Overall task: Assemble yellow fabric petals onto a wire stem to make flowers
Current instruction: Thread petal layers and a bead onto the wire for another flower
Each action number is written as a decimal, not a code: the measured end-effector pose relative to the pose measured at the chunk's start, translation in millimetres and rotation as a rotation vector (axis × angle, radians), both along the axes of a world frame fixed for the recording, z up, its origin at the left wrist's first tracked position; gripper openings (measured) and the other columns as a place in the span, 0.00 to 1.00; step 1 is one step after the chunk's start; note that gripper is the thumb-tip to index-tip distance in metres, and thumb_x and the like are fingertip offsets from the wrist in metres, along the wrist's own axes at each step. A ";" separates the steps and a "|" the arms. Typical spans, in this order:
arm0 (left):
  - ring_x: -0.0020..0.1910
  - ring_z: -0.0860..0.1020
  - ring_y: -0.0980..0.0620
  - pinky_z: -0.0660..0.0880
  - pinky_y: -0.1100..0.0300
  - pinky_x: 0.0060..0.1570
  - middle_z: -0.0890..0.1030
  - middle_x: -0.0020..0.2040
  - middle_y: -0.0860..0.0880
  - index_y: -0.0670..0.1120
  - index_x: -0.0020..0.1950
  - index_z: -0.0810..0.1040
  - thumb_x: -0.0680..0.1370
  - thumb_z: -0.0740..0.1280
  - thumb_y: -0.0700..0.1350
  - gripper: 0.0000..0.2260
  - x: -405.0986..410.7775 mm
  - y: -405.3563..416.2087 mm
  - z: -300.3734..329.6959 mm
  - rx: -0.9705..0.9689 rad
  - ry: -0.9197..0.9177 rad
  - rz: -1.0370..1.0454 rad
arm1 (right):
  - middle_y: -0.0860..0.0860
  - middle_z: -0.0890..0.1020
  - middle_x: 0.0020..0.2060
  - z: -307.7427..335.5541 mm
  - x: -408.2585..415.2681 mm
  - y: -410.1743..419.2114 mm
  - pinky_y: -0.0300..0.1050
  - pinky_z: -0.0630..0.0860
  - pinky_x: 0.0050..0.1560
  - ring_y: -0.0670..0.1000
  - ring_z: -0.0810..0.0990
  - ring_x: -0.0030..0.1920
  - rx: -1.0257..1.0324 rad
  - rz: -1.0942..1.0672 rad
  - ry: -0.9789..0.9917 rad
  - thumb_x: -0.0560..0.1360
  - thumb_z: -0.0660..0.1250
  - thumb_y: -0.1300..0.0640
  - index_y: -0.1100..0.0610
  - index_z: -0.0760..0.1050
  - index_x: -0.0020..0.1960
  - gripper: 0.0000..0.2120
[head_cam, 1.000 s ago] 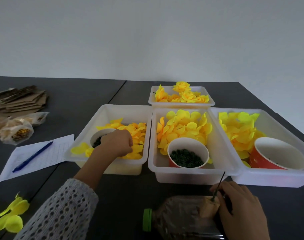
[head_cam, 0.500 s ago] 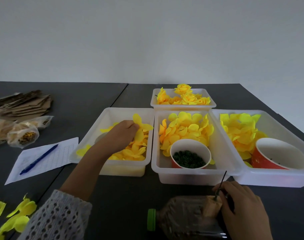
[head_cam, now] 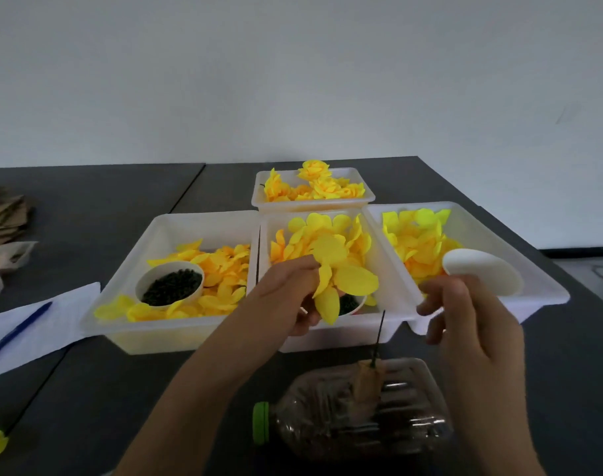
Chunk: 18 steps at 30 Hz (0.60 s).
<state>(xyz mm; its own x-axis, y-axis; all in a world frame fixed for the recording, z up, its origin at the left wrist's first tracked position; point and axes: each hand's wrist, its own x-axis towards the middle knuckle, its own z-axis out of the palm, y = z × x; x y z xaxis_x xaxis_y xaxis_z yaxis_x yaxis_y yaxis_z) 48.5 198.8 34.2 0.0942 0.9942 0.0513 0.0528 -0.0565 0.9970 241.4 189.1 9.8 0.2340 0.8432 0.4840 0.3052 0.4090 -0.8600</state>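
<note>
Pinching yellow fabric petal piece [head_cam: 341,276] above middle white plastic bin [head_cam: 389,269], left hand [head_cam: 286,293]; right hand [head_cam: 465,314] fingers relaxed, empty. Thin dark wire stem [head_cam: 379,333] upright in brown-filled plastic bottle [head_cam: 355,410] at tabletop's near edge.

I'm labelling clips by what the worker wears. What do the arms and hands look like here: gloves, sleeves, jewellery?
Both hands are bare, no gloves. The left hand and its forearm show no sleeve, watch or ring in this view. The right hand also shows no ring or wristband; its wrist runs out of frame, so any sleeve there is unseen.

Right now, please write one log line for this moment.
left hand: holds petal | right hand: open | stem: upright in bottle, bare
</note>
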 end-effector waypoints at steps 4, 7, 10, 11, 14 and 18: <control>0.29 0.74 0.61 0.70 0.67 0.29 0.78 0.32 0.54 0.60 0.42 0.80 0.72 0.59 0.58 0.11 23.5 -17.2 5.7 0.186 0.045 -0.039 | 0.46 0.76 0.31 36.0 -21.7 -14.8 0.34 0.67 0.30 0.45 0.73 0.31 -0.021 0.181 -0.060 0.73 0.57 0.36 0.51 0.74 0.39 0.20; 0.28 0.76 0.60 0.73 0.65 0.29 0.81 0.33 0.53 0.63 0.41 0.82 0.77 0.64 0.55 0.08 32.9 -21.3 5.8 0.141 0.006 0.045 | 0.48 0.72 0.28 42.9 -25.7 -15.3 0.35 0.67 0.29 0.44 0.69 0.30 -0.082 0.224 -0.083 0.73 0.67 0.43 0.52 0.71 0.36 0.15; 0.34 0.78 0.52 0.71 0.56 0.33 0.82 0.33 0.52 0.63 0.46 0.80 0.73 0.59 0.71 0.16 32.8 -24.0 6.3 0.057 0.038 0.069 | 0.52 0.72 0.28 46.1 -17.3 -15.0 0.35 0.68 0.30 0.46 0.69 0.30 -0.141 0.286 0.030 0.72 0.68 0.54 0.58 0.73 0.36 0.10; 0.37 0.79 0.49 0.69 0.55 0.34 0.82 0.36 0.53 0.64 0.48 0.80 0.69 0.53 0.76 0.24 30.7 -24.4 4.9 0.081 0.064 0.055 | 0.52 0.71 0.28 46.8 -14.4 -15.3 0.35 0.68 0.29 0.46 0.68 0.30 -0.159 0.311 0.070 0.72 0.68 0.54 0.60 0.73 0.37 0.11; 0.43 0.80 0.50 0.69 0.58 0.37 0.83 0.48 0.54 0.56 0.54 0.79 0.66 0.46 0.79 0.37 26.5 -25.4 5.0 0.250 0.238 0.022 | 0.51 0.71 0.26 46.5 -9.9 -14.8 0.37 0.68 0.30 0.48 0.68 0.29 -0.209 0.382 0.179 0.73 0.67 0.55 0.57 0.74 0.33 0.11; 0.36 0.79 0.57 0.73 0.68 0.35 0.82 0.39 0.54 0.50 0.45 0.79 0.75 0.66 0.61 0.14 30.9 -26.2 13.3 0.353 0.186 0.007 | 0.53 0.71 0.26 43.7 -8.6 -12.4 0.40 0.67 0.28 0.48 0.68 0.28 -0.267 0.517 0.291 0.69 0.72 0.56 0.57 0.72 0.33 0.11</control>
<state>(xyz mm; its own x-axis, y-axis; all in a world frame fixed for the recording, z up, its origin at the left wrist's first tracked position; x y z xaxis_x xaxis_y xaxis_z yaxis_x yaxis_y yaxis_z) 79.4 172.6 47.5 0.1278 0.9190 0.3730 0.2317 -0.3933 0.8897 232.8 176.7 53.5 -0.1442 0.9647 0.2205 -0.1343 0.2017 -0.9702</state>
